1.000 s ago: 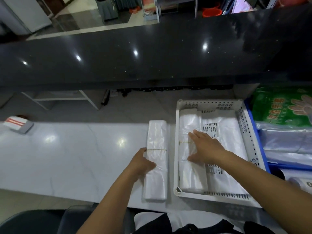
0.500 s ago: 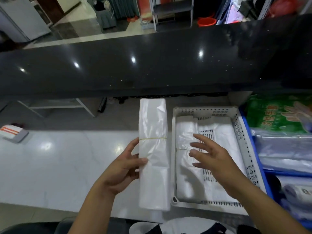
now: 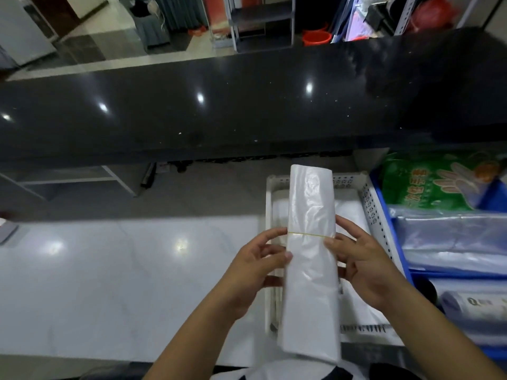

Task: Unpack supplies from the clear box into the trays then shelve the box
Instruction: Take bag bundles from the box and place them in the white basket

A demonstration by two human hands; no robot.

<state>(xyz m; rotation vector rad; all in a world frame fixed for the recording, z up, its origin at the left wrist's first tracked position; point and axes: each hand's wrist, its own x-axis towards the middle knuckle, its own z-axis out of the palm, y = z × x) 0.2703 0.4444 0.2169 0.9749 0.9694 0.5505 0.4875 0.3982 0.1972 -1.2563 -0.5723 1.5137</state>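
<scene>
Two hands are gripping one long bundle of white plastic bags (image 3: 311, 270) above the white counter (image 3: 109, 270). Left hand (image 3: 258, 270) is pinching the bundle's left edge beside the yellow rubber band (image 3: 307, 234); right hand (image 3: 365, 264) is clasping its right edge. Bundle is hanging over the white perforated tray (image 3: 373, 212), which is holding more white bags. Further right, a blue tray (image 3: 397, 242) is carrying clear sheets and a green packet (image 3: 433, 182), possibly gloves.
</scene>
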